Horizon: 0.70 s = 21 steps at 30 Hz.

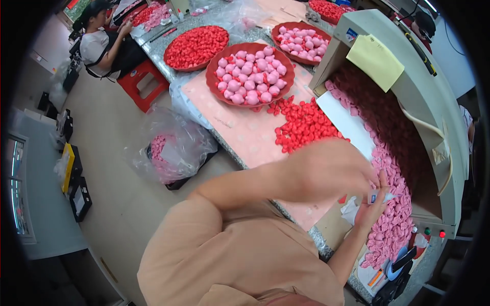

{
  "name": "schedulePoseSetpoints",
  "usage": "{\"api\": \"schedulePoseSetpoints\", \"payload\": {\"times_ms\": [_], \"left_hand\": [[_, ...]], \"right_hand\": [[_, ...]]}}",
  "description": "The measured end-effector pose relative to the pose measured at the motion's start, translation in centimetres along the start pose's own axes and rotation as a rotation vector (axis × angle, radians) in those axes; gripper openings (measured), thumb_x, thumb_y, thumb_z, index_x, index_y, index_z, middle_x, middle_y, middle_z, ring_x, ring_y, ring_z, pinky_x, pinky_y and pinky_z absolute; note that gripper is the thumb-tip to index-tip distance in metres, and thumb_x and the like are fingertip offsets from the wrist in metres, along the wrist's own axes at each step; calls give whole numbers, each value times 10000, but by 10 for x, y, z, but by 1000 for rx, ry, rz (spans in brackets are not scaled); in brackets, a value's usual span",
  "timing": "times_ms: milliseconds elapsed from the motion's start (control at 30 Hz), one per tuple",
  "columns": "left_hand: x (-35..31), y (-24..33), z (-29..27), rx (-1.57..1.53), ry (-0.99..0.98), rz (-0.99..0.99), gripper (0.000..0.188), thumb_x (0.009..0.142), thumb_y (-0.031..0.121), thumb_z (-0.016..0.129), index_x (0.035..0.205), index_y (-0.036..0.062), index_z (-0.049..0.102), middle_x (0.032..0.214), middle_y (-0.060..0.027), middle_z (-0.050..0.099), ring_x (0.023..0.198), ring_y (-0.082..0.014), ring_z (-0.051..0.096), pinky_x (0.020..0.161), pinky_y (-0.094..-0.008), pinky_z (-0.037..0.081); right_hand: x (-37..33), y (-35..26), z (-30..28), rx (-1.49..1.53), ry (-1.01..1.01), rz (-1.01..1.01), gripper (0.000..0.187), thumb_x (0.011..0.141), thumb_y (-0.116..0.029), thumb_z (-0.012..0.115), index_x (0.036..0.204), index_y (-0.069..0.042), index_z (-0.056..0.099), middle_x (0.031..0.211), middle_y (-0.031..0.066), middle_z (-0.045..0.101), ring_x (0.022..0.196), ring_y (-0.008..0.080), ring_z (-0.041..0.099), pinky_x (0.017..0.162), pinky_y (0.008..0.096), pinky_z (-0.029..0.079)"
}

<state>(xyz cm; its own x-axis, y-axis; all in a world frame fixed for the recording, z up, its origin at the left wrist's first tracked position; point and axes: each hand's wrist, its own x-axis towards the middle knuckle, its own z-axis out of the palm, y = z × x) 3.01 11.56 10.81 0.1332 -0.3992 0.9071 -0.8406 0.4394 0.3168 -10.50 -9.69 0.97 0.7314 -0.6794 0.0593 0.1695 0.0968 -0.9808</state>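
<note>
My left arm reaches across to the right, and my left hand [341, 166] is smeared by motion, so its fingers cannot be made out. It passes just above my right hand [365, 211], close to its fingertips. A small white glue bottle [376, 197] with a pointed tip is gripped in my right hand. Beside that hand a heap of small pink pieces [390, 222] runs along the bench front of the grey machine. Beyond my left hand lies a spread of small glossy red pieces [304, 122] on a pink sheet [224, 115].
A red scalloped tray [209, 84] holds pink round pieces with red parts. Another tray [273, 35] of pink pieces and a tray of red pieces [196, 47] stand behind. The grey hooded machine [434, 102] walls the right. A seated person [102, 46] works far left.
</note>
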Motion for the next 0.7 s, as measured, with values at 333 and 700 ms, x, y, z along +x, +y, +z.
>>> {"api": "schedulePoseSetpoints", "payload": {"times_ms": [333,700], "left_hand": [[49,73,19,-312,192,403,102,781,47,618,683,19,613,663,-27,535,592,-121,524,560,-267,494],[17,16,15,-177,-129,178,148,823,122,550,953,112,621,827,-27,573,694,-147,528,612,-295,462]], "right_hand": [[-48,-1,-1,-281,31,-57,424,949,-296,436,1199,45,472,830,58,601,508,79,495,461,193,378],[-54,-7,-18,-271,-24,-90,356,921,-236,513,1166,23,494,836,39,593,513,49,469,459,169,360]]}}
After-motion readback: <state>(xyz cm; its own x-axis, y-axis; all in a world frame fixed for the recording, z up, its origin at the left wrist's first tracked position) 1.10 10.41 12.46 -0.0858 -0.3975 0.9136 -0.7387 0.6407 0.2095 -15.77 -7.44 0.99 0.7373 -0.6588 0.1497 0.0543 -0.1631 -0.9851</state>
